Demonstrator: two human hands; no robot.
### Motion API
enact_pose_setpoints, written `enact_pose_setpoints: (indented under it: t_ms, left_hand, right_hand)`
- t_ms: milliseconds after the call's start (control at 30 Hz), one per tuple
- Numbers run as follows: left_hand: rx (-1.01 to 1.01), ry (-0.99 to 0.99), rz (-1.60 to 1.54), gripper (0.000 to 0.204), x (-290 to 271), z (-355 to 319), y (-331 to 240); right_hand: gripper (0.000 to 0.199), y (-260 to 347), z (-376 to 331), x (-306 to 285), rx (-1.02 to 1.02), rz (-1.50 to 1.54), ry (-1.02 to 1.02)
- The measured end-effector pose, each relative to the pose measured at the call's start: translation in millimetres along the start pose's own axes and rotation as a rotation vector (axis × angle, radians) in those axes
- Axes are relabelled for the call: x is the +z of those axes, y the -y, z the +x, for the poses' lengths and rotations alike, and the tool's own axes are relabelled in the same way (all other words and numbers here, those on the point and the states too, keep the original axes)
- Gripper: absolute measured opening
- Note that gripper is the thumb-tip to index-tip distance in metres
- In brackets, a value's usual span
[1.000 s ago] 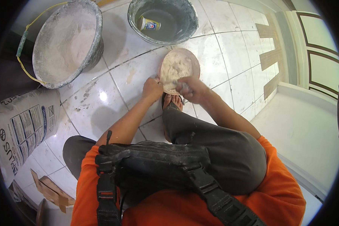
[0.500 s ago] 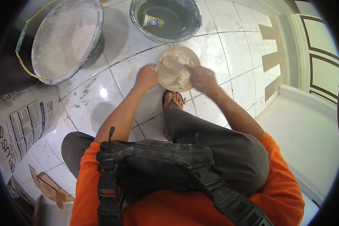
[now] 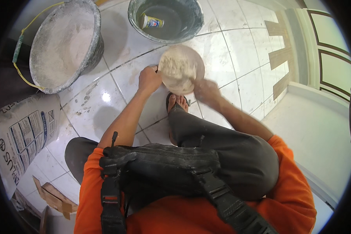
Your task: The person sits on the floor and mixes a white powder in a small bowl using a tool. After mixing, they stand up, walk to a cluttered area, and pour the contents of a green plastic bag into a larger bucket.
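Observation:
A round, shallow pale bowl (image 3: 200, 64) sits low over the tiles, just beyond my foot. Wet beige paste (image 3: 177, 70) fills it, smeared and ridged. My left hand (image 3: 149, 80) is closed at the bowl's left edge, where a small dark bit shows, perhaps a handle. At its lower right edge, my right hand (image 3: 206, 92) is closed and smeared by motion. The fingers point into the paste around something I cannot make out. Both forearms reach forward over my bent leg.
A green-grey bucket (image 3: 201, 19) holding water and a small yellow-and-white cup (image 3: 153, 22) stands beyond the bowl. At the left are a powder-filled bucket (image 3: 95, 39) with a yellow handle and a printed sack (image 3: 31, 132). Torn cardboard (image 3: 54, 197) lies lower left.
My right hand has moved slightly down and left along the bowl's edge. The paste is spread differently, and the bowl looks more tilted. My left hand keeps its hold.

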State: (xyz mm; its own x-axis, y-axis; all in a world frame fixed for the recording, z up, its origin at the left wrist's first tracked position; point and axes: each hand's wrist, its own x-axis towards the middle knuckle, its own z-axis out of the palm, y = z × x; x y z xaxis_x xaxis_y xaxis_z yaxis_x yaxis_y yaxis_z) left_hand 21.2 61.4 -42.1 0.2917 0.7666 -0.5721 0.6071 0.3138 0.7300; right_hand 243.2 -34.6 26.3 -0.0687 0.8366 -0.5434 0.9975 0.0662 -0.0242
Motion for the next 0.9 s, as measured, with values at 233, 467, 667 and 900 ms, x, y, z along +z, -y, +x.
enact_pose_setpoints:
  t_ms: [233,467,667,900]
  left_hand:
    - [0.196,-0.050,0.247,0.039,7.1,-2.0,12.6]
    - [0.239,-0.050,0.210,0.037,4.7,-2.4,7.9]
    - [0.071,-0.027,-0.045,0.040,-3.4,-8.8,3.2]
    - [0.112,0.027,0.083,0.040,3.2,-4.5,0.3]
  right_hand:
    - [0.039,-6.8,5.0,-63.6,-0.049,0.090,0.150]
    - [0.032,-27.5,26.6,-63.9,-0.091,-0.191,-0.018]
    - [0.015,-16.8,12.1,-29.2,-0.540,-0.139,0.236]
    - [0.020,-14.8,38.5,10.7,0.417,1.671,0.547]
